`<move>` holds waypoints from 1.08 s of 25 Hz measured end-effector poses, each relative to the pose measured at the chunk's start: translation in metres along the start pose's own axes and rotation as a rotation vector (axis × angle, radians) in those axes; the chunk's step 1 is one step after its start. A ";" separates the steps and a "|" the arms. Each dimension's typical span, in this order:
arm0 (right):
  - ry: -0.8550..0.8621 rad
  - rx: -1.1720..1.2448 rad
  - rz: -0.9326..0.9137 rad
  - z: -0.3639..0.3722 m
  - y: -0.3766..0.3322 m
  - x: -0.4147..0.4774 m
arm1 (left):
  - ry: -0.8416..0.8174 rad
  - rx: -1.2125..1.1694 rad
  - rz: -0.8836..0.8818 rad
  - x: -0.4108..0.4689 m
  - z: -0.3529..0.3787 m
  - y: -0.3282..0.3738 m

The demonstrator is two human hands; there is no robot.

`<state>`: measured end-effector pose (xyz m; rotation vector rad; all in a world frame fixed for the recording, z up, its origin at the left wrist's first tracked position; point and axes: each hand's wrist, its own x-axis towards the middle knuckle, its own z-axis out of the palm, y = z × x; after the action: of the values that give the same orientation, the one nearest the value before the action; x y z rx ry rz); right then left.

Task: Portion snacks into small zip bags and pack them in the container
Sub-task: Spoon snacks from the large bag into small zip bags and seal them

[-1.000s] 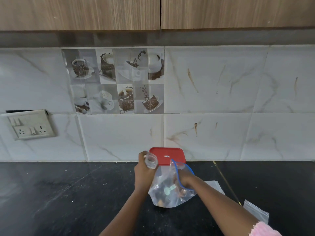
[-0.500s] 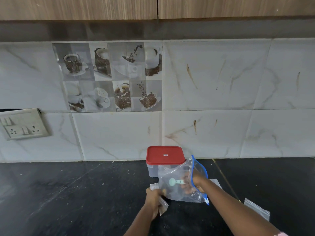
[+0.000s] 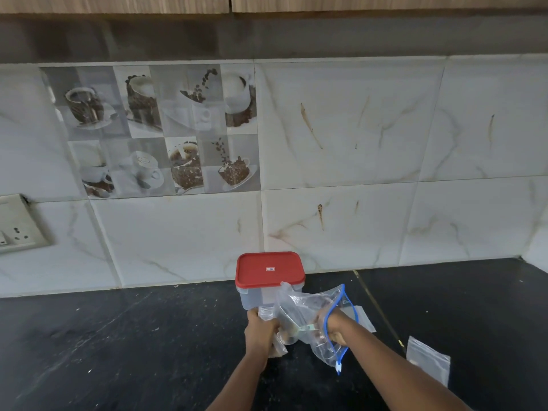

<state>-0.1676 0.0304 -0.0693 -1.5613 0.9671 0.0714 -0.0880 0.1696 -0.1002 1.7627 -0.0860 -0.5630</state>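
A clear container (image 3: 252, 298) with a red lid (image 3: 269, 269) stands on the black counter by the wall. Just in front of it lies a large clear zip bag (image 3: 299, 307) with a blue zipper, holding brown snacks and a pale green scoop. My right hand (image 3: 332, 324) is inside that bag through its mouth, fingers curled; what it grips is blurred by the plastic. My left hand (image 3: 261, 333) grips a small clear zip bag (image 3: 277, 348) low against the counter, next to the big bag. Brown bits show in the small bag.
Another small empty zip bag (image 3: 428, 361) lies flat on the counter (image 3: 118, 351) at the right, and one more flat bag (image 3: 360, 317) peeks out behind the big bag. A switch and socket plate (image 3: 17, 229) is on the tiled wall at far left.
My left hand came down from beside the red lid to the counter with the small bag. The big bag tipped lower and rightward. The camera tilted up slightly.
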 end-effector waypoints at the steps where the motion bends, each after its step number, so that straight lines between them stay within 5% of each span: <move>1: -0.006 0.011 0.012 0.000 0.001 0.002 | 0.006 0.009 0.002 0.002 -0.001 -0.001; 8: -0.062 0.102 0.046 0.010 -0.003 -0.013 | 0.042 -0.008 0.025 -0.004 -0.008 -0.002; 12: -0.038 0.192 0.051 0.009 -0.006 -0.012 | 0.134 0.037 0.211 -0.018 -0.012 0.015; 19: -0.077 0.250 0.004 0.014 -0.028 -0.035 | -0.098 0.299 0.557 -0.052 0.012 0.060; 27: 0.016 0.290 -0.011 0.010 -0.031 -0.051 | -0.092 0.657 0.636 -0.053 0.040 0.093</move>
<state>-0.1775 0.0625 -0.0198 -1.3018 0.9358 -0.0859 -0.1291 0.1269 -0.0028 2.1804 -0.9502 -0.1417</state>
